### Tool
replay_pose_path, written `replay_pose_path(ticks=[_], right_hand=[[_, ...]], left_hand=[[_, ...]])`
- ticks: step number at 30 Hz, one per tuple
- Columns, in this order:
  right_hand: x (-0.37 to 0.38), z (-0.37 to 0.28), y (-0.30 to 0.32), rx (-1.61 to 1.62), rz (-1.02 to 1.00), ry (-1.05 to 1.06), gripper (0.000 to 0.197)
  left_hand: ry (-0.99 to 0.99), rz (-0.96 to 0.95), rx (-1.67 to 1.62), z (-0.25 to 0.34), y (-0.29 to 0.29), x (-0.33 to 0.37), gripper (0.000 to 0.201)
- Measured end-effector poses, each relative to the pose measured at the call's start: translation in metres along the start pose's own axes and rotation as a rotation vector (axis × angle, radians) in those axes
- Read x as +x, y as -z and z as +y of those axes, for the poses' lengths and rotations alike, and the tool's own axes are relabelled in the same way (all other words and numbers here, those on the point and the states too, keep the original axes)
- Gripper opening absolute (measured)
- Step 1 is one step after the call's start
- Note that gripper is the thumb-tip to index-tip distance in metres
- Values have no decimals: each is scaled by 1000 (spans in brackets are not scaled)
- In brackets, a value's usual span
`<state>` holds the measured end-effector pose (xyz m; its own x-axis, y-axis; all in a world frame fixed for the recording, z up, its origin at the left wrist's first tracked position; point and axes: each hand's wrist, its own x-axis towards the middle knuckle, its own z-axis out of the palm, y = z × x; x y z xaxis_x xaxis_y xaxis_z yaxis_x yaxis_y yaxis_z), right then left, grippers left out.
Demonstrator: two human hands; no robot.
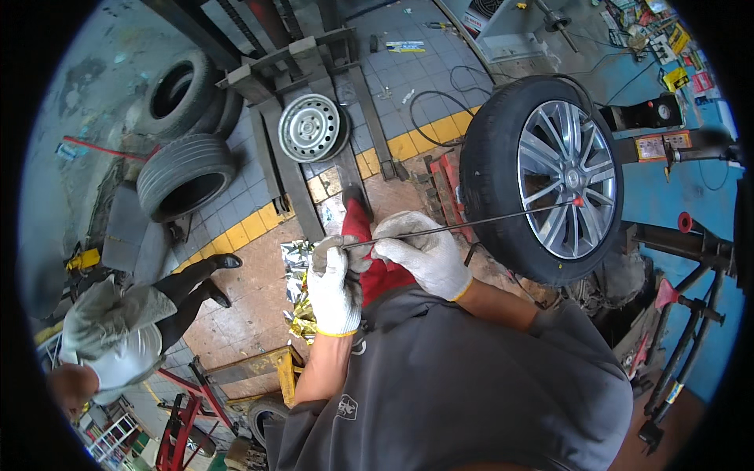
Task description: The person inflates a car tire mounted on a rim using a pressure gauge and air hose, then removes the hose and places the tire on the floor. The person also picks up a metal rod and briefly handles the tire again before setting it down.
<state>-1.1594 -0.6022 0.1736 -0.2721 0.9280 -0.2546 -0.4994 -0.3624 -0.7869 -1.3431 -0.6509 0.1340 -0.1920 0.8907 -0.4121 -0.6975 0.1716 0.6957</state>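
Both my hands wear white work gloves, and a thin dark rod (503, 215) with a red tip runs between them and off to the right. My left hand (336, 292) is closed in a pinch at the rod's left end. My right hand (424, 257) is closed around the rod a little further along. The red tip appears in front of the alloy wheel's spokes; whether it touches them I cannot tell. That wheel (567, 177), with its black tyre (495, 180), stands upright to the right of my hands. What else my fingers may hold is hidden.
Ahead, a bare steel rim (309, 129) rests by the lift's metal arms (364, 110). Used tyres (184, 177) are piled at the left. A person (118, 326) stands at the lower left. A black stand frame (691, 314) is at the right, and a dark cable (420, 94) crosses the floor.
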Motion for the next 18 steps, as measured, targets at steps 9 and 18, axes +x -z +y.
replay_pose_path(ticks=[9, 18], right_hand=[[155, -64, -42, -169, 124, 104, 16], [243, -135, -62, -99, 181, 132, 21]], left_hand=[[17, -109, 61, 69, -70, 153, 33], [-27, -341, 180, 130, -145, 254, 30]])
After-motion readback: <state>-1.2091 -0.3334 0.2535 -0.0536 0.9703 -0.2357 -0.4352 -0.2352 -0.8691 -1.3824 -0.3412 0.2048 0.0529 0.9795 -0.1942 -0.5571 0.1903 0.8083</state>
